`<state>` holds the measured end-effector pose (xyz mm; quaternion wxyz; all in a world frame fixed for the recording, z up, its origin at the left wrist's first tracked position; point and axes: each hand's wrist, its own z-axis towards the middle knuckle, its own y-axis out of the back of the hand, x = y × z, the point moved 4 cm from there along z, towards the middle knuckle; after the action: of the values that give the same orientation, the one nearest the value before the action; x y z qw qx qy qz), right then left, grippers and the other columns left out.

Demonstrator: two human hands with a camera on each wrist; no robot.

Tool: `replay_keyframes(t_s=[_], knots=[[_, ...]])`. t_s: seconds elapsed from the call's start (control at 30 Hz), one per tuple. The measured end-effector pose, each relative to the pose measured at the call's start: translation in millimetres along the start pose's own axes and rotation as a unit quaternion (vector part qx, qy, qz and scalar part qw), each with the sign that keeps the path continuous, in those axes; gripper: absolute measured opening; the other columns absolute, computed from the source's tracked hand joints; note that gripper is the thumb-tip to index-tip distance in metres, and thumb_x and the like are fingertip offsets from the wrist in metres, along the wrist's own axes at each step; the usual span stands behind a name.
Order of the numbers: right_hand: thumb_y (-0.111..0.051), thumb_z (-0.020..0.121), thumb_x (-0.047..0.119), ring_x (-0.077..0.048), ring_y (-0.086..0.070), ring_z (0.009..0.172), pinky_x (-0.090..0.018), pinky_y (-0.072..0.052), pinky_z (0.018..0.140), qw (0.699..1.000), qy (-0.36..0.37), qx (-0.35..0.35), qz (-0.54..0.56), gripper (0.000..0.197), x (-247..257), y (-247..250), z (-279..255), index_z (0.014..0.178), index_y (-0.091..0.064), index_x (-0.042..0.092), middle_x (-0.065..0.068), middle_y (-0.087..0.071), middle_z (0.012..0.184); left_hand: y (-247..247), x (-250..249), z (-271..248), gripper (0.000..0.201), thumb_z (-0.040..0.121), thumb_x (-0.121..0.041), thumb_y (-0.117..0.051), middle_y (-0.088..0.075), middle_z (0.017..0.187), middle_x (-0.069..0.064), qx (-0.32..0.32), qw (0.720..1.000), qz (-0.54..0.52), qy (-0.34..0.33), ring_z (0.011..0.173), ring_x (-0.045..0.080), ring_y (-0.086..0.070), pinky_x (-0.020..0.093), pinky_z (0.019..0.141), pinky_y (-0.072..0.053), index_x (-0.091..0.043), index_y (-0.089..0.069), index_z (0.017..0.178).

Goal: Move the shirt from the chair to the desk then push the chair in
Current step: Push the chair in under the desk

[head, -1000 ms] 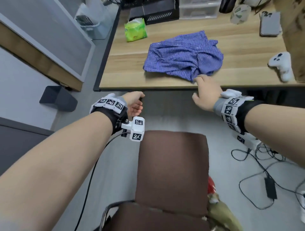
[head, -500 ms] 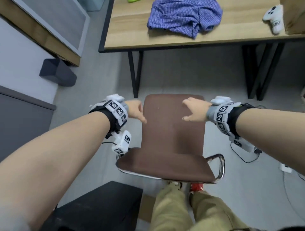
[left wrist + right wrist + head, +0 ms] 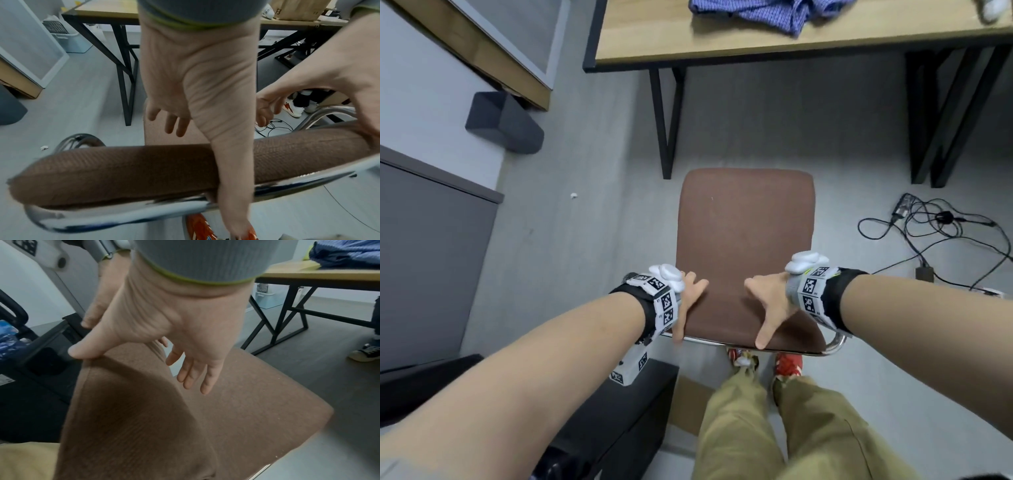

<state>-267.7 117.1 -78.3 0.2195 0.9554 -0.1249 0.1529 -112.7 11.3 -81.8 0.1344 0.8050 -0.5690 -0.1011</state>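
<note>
The blue checked shirt (image 3: pixel 767 12) (image 3: pixel 345 253) lies crumpled on the wooden desk (image 3: pixel 722 44) (image 3: pixel 308 275) near its front edge. The brown fabric chair (image 3: pixel 746 222) stands in front of the desk, its seat outside the desk's edge. Both hands are on the top of its backrest (image 3: pixel 750 329) (image 3: pixel 123 170) (image 3: pixel 133 426). My left hand (image 3: pixel 690 308) (image 3: pixel 209 170) straddles it at the left, thumb down the rear face, fingers straight over the front. My right hand (image 3: pixel 756 311) (image 3: pixel 135 366) sets its thumb on the top edge, fingers straight above the seat.
Black desk legs (image 3: pixel 666 120) stand left of the seat, another pair (image 3: pixel 941 120) at the right. Cables (image 3: pixel 945 233) lie on the floor right of the chair. A dark bin (image 3: pixel 503 126) sits left, a black case (image 3: pixel 602 428) behind left. My legs (image 3: pixel 756 428) are behind the chair.
Both hands drew back from the desk edge, passed over the seat and came down onto the backrest top. The view pulled back; the shirt stayed on the desk.
</note>
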Motion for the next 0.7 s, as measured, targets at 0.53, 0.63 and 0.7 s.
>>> replay_keyframes(t_s=[0.53, 0.63, 0.7], knots=[[-0.085, 0.047, 0.056, -0.024, -0.056, 0.092, -0.035, -0.047, 0.075, 0.998, 0.021, -0.051, -0.028, 0.082, 0.3, 27.9, 22.8, 0.105, -0.041, 0.019, -0.003, -0.051, 0.111, 44.0, 41.1, 14.3, 0.149, 0.03, -0.064, -0.09, -0.05, 0.136, 0.004, -0.126, 0.991, -0.01, -0.042, 0.124, 0.025, -0.049, 0.047, 0.106, -0.046, -0.015, -0.021, 0.153], [-0.083, 0.043, 0.059, -0.025, -0.058, 0.092, -0.036, -0.049, 0.076, 0.995, 0.002, -0.093, -0.033, 0.081, -15.4, 50.5, 24.4, 0.1, -0.039, 0.021, -0.003, -0.052, 0.109, 69.1, 56.6, 15.2, 0.152, 0.032, -0.064, -0.092, -0.049, 0.139, 0.006, -0.173, 0.984, -0.005, -0.028, 0.128, 0.028, -0.048, 0.048, 0.109, -0.043, -0.013, -0.018, 0.156], [-0.081, 0.041, 0.06, -0.026, -0.058, 0.095, -0.039, -0.051, 0.08, 0.992, -0.016, -0.119, -0.041, 0.082, -26.4, 64.5, 22.9, 0.098, -0.037, 0.021, -0.002, -0.051, 0.109, 83.4, 63.4, 16.1, 0.156, 0.037, -0.062, -0.093, -0.044, 0.147, 0.007, -0.205, 0.979, 0.0, -0.016, 0.135, 0.029, -0.043, 0.05, 0.116, -0.034, -0.011, -0.011, 0.16]])
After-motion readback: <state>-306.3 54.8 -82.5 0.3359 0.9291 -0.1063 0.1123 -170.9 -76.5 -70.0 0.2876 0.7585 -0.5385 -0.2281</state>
